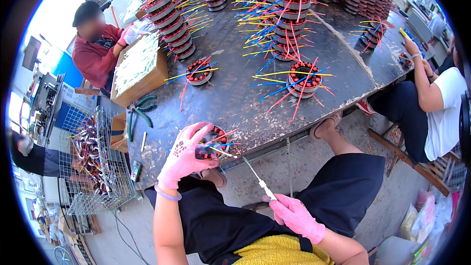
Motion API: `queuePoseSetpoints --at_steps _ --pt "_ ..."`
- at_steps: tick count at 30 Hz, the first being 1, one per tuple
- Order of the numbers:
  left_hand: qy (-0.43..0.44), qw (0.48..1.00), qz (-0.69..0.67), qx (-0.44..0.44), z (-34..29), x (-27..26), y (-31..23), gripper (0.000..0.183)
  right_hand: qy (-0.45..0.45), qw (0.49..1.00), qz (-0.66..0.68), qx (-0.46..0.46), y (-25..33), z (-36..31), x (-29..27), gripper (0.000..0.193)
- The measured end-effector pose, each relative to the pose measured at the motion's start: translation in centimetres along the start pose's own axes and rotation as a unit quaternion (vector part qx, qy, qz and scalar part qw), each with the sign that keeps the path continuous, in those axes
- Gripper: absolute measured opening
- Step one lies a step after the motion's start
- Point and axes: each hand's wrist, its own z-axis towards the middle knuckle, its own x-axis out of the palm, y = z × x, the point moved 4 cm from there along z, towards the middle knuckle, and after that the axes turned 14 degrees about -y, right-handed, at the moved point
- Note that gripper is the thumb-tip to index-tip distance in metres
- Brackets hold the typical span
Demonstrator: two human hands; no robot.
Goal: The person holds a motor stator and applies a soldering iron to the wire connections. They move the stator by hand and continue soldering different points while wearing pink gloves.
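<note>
My left hand (184, 152), in a pink glove, is closed around a wound motor stator (223, 140) at the table's near edge. Red, blue and yellow wires stick out of the ring, several toward the right. My right hand (297, 216), also gloved in pink, grips the white handle of what looks like a soldering iron (265, 187). Its thin metal shaft points up and left, the tip close to the stator's wire ends; I cannot tell whether they touch. Beyond stand two single stators, one (198, 72) at left and one (304, 79) at right, wires splayed.
Tall stacks of stators (171, 22) rise from the dark table (235, 93). Green-handled pliers (142, 113) lie left, by a cardboard box (140, 76) of white pieces. A wire basket (98, 167) stands beside the table. One co-worker (95, 49) is far left; another (427, 103) sits right.
</note>
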Motion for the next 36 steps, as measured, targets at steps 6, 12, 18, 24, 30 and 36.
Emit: queuePoseSetpoints --at_steps 6,12,18,24,30,36 --pt "0.005 1.0 0.0 0.002 0.22 0.03 -0.19 0.091 0.007 1.0 -0.018 0.0 -0.3 0.07 -0.06 0.033" --pt "0.003 1.0 -0.01 0.007 0.3 -0.05 -0.32 0.091 0.011 1.0 -0.013 0.002 -0.37 -0.07 0.09 0.035" --pt "0.003 1.0 -0.007 0.008 0.35 0.05 -0.29 0.091 0.022 1.0 -0.011 0.002 -0.83 0.05 0.0 0.036" --pt "0.002 1.0 0.001 0.011 0.23 -0.02 -0.31 0.091 0.02 0.999 -0.031 0.004 -0.1 -0.18 0.08 0.037" --pt "0.003 1.0 -0.007 0.009 0.35 0.1 -0.31 0.091 0.016 0.999 -0.048 -0.004 -0.44 0.03 -0.06 0.037" --pt "0.006 1.0 -0.003 0.007 0.3 -0.03 -0.26 0.092 0.021 0.999 -0.027 -0.008 -0.44 -0.06 0.05 0.037"
